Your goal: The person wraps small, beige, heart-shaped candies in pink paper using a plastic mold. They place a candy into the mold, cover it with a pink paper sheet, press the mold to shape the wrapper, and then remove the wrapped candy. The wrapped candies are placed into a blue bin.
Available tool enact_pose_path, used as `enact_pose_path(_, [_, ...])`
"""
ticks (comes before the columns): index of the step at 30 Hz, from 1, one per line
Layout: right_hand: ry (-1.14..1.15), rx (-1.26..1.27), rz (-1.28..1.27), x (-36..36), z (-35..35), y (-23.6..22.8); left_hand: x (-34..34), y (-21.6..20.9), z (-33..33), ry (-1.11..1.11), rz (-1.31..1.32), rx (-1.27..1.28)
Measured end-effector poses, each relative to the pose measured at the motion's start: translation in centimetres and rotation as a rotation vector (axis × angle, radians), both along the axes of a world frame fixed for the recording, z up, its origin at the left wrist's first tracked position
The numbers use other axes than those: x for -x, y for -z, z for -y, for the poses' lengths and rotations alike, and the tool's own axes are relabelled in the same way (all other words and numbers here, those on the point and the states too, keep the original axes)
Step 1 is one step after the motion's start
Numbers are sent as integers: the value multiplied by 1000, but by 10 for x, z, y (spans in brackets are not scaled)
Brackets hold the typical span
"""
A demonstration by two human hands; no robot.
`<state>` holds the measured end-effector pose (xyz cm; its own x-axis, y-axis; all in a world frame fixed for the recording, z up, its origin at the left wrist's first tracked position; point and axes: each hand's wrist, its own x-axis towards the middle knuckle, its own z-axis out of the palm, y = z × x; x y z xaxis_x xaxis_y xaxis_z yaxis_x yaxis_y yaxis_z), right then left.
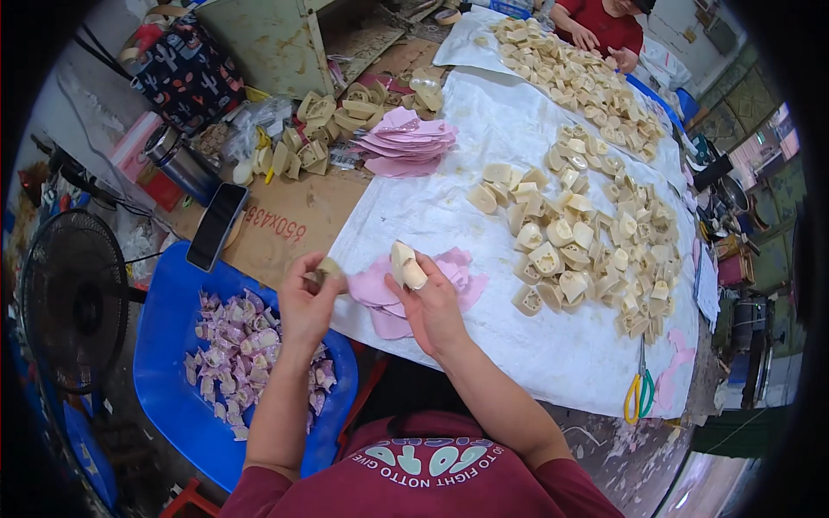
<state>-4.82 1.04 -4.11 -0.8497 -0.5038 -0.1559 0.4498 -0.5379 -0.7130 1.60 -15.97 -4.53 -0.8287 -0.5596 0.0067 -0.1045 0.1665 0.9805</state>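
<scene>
My right hand is closed round a small cream moulded piece, which sticks up between thumb and fingers. To its left, my left hand pinches a small olive-tan piece, partly hidden by the fingers and blurred. The hands are apart, above the near left edge of the white-covered table. Beneath and between them lie loose pink sheets. A large heap of similar cream pieces spreads over the cloth to the right. Below my left forearm, a blue basin holds many pink-and-cream covered pieces.
Behind the hands rises a stack of pink cut sheets, near tan moulds. A phone and a steel flask stand left, above a black fan. Scissors lie at the right edge. Across the table sits a person.
</scene>
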Motion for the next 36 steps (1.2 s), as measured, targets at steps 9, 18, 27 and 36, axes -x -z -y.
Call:
enact_pose_path(9, [-20, 173, 9, -1, -16, 12, 22, -8, 93, -209, -153, 209])
enact_pose_path(18, [108, 216, -8, 20, -52, -29, 115, 13, 106, -87, 49, 760])
enact_pose_path(27, [614, -30, -174, 37, -190, -36, 116, 34, 136, -108, -76, 766])
enact_pose_path(36, [842, -789, -466, -22, -267, 57, 63, -99, 28, 170, -740, 329])
